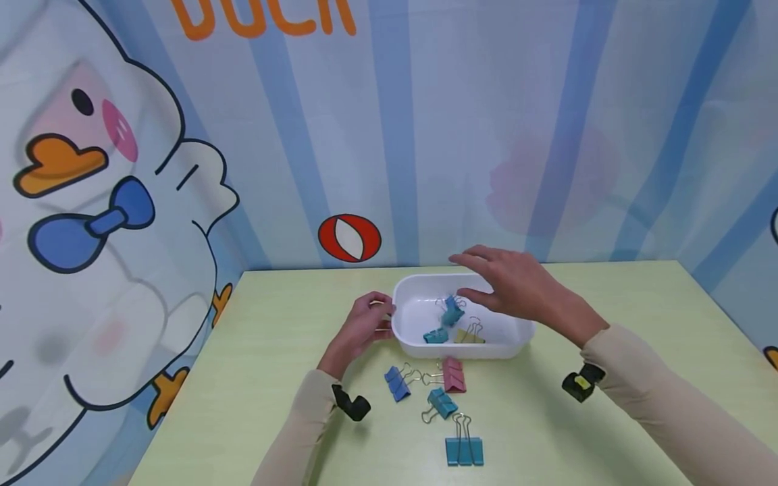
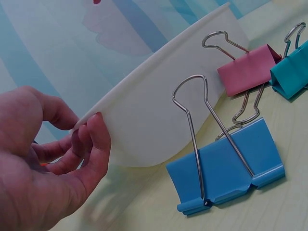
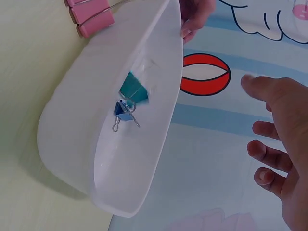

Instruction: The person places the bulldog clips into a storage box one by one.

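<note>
My left hand (image 1: 366,322) pinches the rim at the left end of a white plastic tub (image 1: 419,350), thumb and fingertips meeting on the edge in the left wrist view. Over the tub's right part, my right hand (image 1: 513,283) is spread with nothing in it. Inside the tub are a blurred teal binder clip (image 1: 452,317), a small blue binder clip (image 3: 123,111) against it, another teal clip (image 1: 435,336) and a yellow clip (image 1: 469,337). In front of the tub lie a blue binder clip (image 1: 398,383) and a pink binder clip (image 1: 454,375).
Nearer on the pale table (image 1: 243,405) are a small teal clip (image 1: 443,403) and a wider teal clip (image 1: 464,452) with its handles pointing toward the tub. A striped cartoon backdrop (image 1: 450,135) stands right behind the table's far edge.
</note>
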Available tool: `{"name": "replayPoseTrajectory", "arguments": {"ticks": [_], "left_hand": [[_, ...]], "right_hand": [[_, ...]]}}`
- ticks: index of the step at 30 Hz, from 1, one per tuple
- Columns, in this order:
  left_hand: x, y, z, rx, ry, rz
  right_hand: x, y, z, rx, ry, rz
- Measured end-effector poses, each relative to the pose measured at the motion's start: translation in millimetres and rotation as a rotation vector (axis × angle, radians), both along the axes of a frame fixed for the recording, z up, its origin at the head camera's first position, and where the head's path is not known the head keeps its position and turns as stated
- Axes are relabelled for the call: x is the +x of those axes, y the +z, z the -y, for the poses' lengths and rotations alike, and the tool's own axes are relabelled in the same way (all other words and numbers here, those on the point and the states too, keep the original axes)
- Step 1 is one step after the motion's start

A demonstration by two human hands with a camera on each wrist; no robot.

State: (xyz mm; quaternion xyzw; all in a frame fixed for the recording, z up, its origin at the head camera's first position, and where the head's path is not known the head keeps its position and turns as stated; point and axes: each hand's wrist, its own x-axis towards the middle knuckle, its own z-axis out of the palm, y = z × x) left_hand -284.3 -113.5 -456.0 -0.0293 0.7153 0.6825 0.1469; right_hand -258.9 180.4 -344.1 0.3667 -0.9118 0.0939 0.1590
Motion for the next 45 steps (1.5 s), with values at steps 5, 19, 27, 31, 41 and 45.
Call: {"name": "replayPoseTrajectory", "arguments": {"ticks": [5,19,27,31,41,45], "left_hand": [[1.1,0.6,-0.3,0.000,0.003,0.004],[1.2,-2.3,0.5,-0.003,0.005,0.004],[0.7,-2.4,0.2,-0.005,-0.001,0.000],[1.8,-0.9,-0.6,-0.006,-0.004,0.007],[0.9,-1.0,-1.3,-0.013,0.000,0.000],[1.0,-0.6,-1.5,-0.009,0.001,-0.008]], "right_hand": [[12.0,0.4,0,0.013,0.022,-0.012],[62.9,-18.2,3,0.086,0.112,0.041],[89.8,-46.9,0,0.067,0.170,0.114],[103.9,-63.3,-2,0.086,0.185,0.206],[125.9,-101.5,-1,0.082,0.206,0.462],[129.7,-109.8,0,0.058,0.215,0.489]]}}
